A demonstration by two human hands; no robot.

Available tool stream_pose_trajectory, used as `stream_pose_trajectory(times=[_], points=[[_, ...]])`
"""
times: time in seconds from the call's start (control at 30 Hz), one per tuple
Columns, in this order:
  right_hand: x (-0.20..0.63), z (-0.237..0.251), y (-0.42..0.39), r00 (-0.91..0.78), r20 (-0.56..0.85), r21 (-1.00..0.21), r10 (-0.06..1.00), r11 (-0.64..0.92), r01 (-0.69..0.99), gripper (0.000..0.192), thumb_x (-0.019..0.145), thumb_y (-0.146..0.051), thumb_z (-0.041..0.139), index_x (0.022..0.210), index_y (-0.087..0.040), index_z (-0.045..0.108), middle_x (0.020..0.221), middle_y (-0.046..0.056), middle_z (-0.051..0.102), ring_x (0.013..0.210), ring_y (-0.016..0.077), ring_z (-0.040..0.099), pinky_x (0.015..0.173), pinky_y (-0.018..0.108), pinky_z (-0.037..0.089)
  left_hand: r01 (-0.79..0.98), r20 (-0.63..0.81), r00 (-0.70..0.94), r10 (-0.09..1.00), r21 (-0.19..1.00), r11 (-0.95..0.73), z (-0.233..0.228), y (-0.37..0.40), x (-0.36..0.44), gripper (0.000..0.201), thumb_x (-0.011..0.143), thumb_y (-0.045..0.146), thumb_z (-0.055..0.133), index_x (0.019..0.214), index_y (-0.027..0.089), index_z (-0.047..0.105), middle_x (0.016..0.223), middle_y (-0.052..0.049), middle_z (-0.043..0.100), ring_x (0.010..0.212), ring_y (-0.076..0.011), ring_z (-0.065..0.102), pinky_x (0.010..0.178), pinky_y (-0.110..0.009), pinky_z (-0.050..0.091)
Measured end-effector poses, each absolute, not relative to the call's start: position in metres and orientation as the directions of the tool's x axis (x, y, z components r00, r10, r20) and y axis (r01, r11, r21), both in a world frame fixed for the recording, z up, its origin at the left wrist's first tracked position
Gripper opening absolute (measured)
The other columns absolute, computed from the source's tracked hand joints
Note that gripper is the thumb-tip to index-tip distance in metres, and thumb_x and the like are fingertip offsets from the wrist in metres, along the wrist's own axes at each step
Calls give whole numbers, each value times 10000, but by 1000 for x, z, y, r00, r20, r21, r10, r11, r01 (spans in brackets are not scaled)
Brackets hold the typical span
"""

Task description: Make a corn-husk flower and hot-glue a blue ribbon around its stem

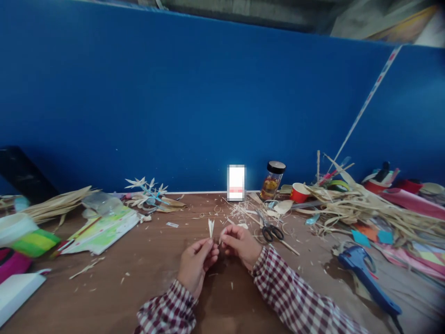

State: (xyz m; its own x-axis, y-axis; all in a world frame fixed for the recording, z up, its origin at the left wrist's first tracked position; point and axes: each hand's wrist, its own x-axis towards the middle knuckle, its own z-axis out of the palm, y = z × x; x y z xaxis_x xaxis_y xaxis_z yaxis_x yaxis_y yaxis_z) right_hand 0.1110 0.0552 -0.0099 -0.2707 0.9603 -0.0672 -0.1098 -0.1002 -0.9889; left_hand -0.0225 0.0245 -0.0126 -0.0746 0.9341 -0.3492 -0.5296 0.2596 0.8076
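Note:
My left hand pinches a small pale leaf-shaped strip piece that stands upright above its fingertips. My right hand is closed beside it, fingertips almost touching the left hand; what it pinches is too small to tell. Both hands hover low over the brown table, in checked sleeves. Black-handled scissors lie just right of the right hand.
A heap of dry straw strips fills the right side, with a red cup, a jar and a blue glue gun. Coloured paper, straw flowers and a green roll lie at left. A blue wall stands behind.

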Motion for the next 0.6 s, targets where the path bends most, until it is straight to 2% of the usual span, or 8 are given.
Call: stream_pose_trajectory(times=[0.13,0.27,0.37,0.6], points=[[111,-8,53,-285,-98,-971,953,-155,-183,218,669,-360,620,728,-177,517,528,-70,474,399,32,389,337,129,271,-533,-351,-66,934,804,264,-14,23,-22,75,693,134,635,756,94,625,639,-54,640,521,-77,591,476,-159,505],[113,-7,52,-380,-170,-922,909,-283,-263,246,665,-384,627,756,-185,515,650,-32,578,450,46,473,352,123,295,-517,-351,-47,935,809,278,-14,23,-21,110,680,164,652,769,104,629,679,-59,655,534,-85,601,474,-167,509],[113,-7,51,-427,-187,-893,885,-334,-301,250,645,-357,657,754,-170,533,676,-12,602,489,56,507,374,126,325,-501,-352,-34,935,815,289,-14,22,-20,121,670,182,661,760,106,634,672,-56,659,530,-86,601,467,-163,506],[110,-11,51,-382,-134,-890,915,-281,-360,229,613,-288,699,736,-145,568,610,-17,582,520,65,522,445,154,382,-525,-347,-33,937,804,279,-14,22,-20,135,636,162,689,742,94,642,599,-42,646,510,-79,588,474,-155,500]])
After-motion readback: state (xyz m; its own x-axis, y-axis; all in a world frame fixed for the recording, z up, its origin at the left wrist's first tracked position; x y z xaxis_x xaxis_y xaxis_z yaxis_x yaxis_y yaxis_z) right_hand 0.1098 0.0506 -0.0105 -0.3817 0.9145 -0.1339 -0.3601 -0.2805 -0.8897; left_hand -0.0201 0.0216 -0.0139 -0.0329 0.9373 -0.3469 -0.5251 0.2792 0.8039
